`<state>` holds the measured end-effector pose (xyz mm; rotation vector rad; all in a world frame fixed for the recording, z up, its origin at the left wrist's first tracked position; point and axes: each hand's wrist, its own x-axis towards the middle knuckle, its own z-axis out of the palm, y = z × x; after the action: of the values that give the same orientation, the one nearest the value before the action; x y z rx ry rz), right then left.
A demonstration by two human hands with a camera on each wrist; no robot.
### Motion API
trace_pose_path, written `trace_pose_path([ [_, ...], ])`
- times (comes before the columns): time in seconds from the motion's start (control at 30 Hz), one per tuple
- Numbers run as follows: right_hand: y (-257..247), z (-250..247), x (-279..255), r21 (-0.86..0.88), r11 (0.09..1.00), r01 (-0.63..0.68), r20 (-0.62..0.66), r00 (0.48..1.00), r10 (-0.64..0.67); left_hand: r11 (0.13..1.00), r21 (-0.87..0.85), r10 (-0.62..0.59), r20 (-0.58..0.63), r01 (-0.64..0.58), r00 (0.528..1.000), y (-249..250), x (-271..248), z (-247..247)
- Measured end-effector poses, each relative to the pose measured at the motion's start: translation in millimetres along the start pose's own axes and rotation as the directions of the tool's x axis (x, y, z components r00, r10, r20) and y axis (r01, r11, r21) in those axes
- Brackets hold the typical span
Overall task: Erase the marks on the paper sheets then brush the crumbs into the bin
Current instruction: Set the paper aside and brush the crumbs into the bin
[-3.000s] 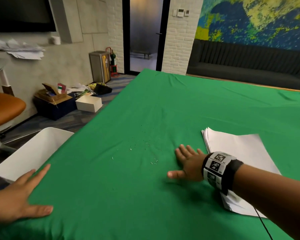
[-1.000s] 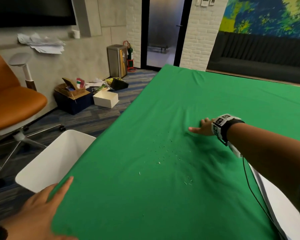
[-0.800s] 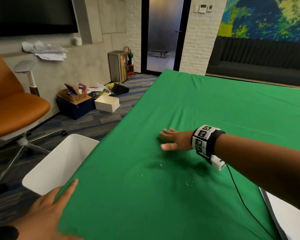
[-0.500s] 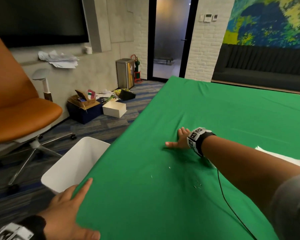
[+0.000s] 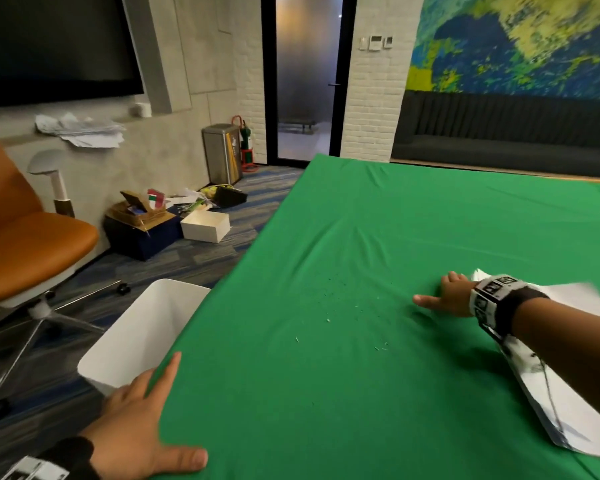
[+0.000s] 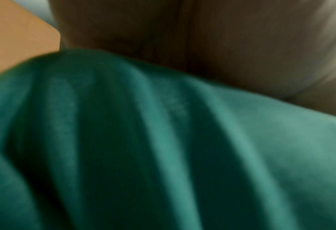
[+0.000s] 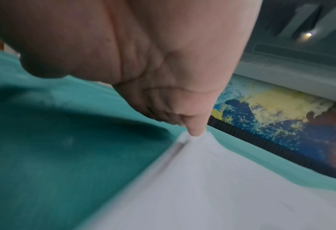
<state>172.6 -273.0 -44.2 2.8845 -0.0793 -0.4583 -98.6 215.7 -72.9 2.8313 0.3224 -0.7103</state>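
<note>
Pale eraser crumbs (image 5: 340, 306) lie scattered over the green tablecloth (image 5: 395, 220) in the head view. My right hand (image 5: 444, 297) lies flat on the cloth just right of them, fingers straight, thumb pointing left. Its little finger (image 7: 196, 127) touches the near corner of the white paper stack (image 7: 212, 179), which lies under my forearm (image 5: 568, 403). My left hand (image 5: 142, 420) rests open on the table's left edge, beside the white bin (image 5: 136, 337) on the floor. The left wrist view shows only blurred green cloth (image 6: 163, 147).
An orange swivel chair (image 5: 25, 251) stands left of the bin. Boxes and clutter (image 5: 170, 216) sit on the floor by the wall, with a metal waste can (image 5: 222, 152) near the door. A dark sofa (image 5: 506, 133) runs beyond the table's far edge.
My right hand swept left across the crumbs, then drew back right to the paper stack's corner. Crumbs lie nearer the left edge. My left hand stayed on the table edge.
</note>
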Motion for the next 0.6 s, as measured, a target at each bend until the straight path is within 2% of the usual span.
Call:
trace_pose_path([
  [0.13, 13, 17, -34, -0.022, 0.999, -0.041, 0.127, 0.991, 0.043, 1.0, -0.028, 0.014, -0.006, -0.014, 1.0, -1, -1, -2],
  [0.2, -4, 14, -52, -0.011, 1.0, 0.012, 0.159, 0.987, -0.01, 0.999, -0.049, 0.003, -0.008, -0.004, 1.0, 1, -3, -2],
  [0.27, -34, 9, -69, 0.037, 0.984, 0.177, 0.127, 0.975, -0.18, 0.996, -0.091, 0.002, -0.011, -0.003, 1.0, -2, -7, -2],
  [0.33, -69, 6, -83, 0.072, 0.911, 0.407, 0.082, 0.908, -0.412, 0.987, -0.158, 0.012, -0.019, -0.015, 1.0, -10, -9, 0],
  [0.37, -84, 4, -90, 0.108, 0.865, 0.49, 0.057, 0.865, -0.498, 0.98, -0.2, 0.016, -0.027, -0.021, 0.999, -15, -10, 1],
  [0.4, -95, 2, -96, 0.165, 0.835, 0.525, 0.025, 0.844, -0.535, 0.97, -0.243, 0.022, -0.037, -0.03, 0.999, -19, -11, 2],
  [0.43, -99, -1, -98, 0.229, 0.828, 0.512, -0.009, 0.852, -0.524, 0.958, -0.283, 0.03, -0.046, -0.042, 0.998, -23, -12, 3],
  [0.47, -98, -2, -100, 0.273, 0.851, 0.449, -0.023, 0.887, -0.461, 0.945, -0.322, 0.039, -0.055, -0.054, 0.998, -25, -12, 5],
  [0.53, -81, -2, -90, 0.242, 0.945, 0.219, -0.004, 0.974, -0.225, 0.921, -0.383, 0.044, -0.071, -0.068, 0.997, -27, -11, 10],
  [0.57, -67, -4, -86, 0.197, 0.978, 0.073, 0.011, 0.997, -0.076, 0.913, -0.401, 0.044, -0.079, -0.072, 0.996, -27, -10, 11],
  [0.6, -55, -8, -87, 0.141, 0.988, -0.06, 0.049, 0.997, 0.053, 0.908, -0.413, 0.041, -0.086, -0.074, 0.995, -28, -9, 14],
])
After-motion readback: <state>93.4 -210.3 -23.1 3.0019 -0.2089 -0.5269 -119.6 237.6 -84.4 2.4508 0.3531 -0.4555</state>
